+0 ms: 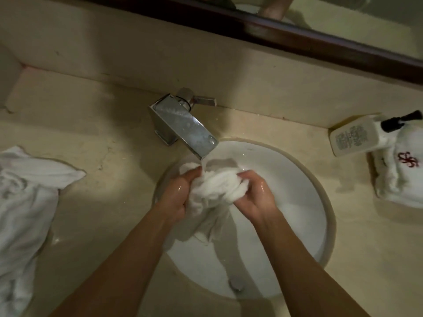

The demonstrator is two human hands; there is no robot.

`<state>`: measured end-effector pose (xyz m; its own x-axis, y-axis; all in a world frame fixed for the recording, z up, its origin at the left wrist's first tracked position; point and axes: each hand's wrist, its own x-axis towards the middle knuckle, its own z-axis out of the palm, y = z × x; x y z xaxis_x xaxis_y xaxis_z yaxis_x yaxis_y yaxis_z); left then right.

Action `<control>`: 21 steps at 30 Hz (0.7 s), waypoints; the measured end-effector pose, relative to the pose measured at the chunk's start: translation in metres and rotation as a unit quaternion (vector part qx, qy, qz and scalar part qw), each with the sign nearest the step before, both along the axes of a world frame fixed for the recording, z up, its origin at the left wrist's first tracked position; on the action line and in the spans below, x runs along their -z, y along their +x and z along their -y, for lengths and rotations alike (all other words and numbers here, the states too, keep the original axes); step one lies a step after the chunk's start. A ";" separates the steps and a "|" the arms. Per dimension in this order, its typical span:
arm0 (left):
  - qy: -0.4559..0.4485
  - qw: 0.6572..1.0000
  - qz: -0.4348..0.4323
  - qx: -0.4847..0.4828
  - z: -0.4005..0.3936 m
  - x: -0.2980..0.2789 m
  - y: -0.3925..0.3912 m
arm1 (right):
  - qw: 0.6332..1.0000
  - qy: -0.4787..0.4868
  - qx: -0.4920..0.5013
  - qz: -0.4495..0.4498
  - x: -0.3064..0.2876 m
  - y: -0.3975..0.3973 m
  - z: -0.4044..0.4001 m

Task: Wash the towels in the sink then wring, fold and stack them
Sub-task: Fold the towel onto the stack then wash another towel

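White towel (217, 186) — bunched, sodden

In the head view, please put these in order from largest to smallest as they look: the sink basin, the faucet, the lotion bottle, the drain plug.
1. sink basin
2. faucet
3. lotion bottle, looks close to the faucet, so this order is unsure
4. drain plug
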<state>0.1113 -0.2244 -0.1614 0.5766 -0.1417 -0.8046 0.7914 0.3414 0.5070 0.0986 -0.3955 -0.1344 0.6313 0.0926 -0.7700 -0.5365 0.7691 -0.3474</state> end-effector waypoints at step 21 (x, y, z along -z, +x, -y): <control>0.166 0.978 0.051 0.118 0.026 0.016 0.018 | 0.768 -0.590 -0.239 0.064 0.039 0.040 -0.061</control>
